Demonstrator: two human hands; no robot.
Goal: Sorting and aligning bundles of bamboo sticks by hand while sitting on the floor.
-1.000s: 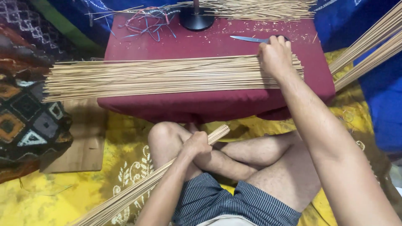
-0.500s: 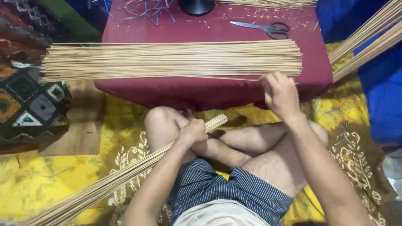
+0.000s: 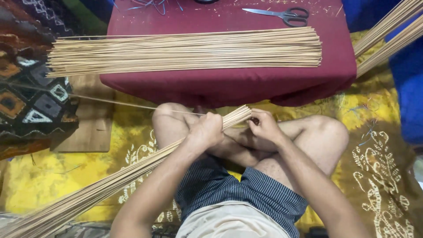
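Observation:
My left hand point(image 3: 206, 130) grips a long bundle of thin tan sticks point(image 3: 110, 183) that slants from my lap down to the lower left. My right hand point(image 3: 263, 127) sits at the bundle's upper end, pinching a single stick point(image 3: 119, 103) that stretches away to the left across my knee. A wide flat layer of the same sticks point(image 3: 185, 50) lies across the low table with a maroon cloth point(image 3: 229, 88) in front of me. I sit cross-legged behind it.
Scissors point(image 3: 282, 14) lie on the table's far right. More stick bundles point(image 3: 387, 31) lean in at the upper right. A wooden board point(image 3: 86, 132) rests on the yellow patterned cloth point(image 3: 374, 145), a patterned cushion point(image 3: 26, 105) at left.
My right hand left the table's stick layer, drew one stick toward me and brought it down to the end of the bundle in my left hand. The view tilted downward.

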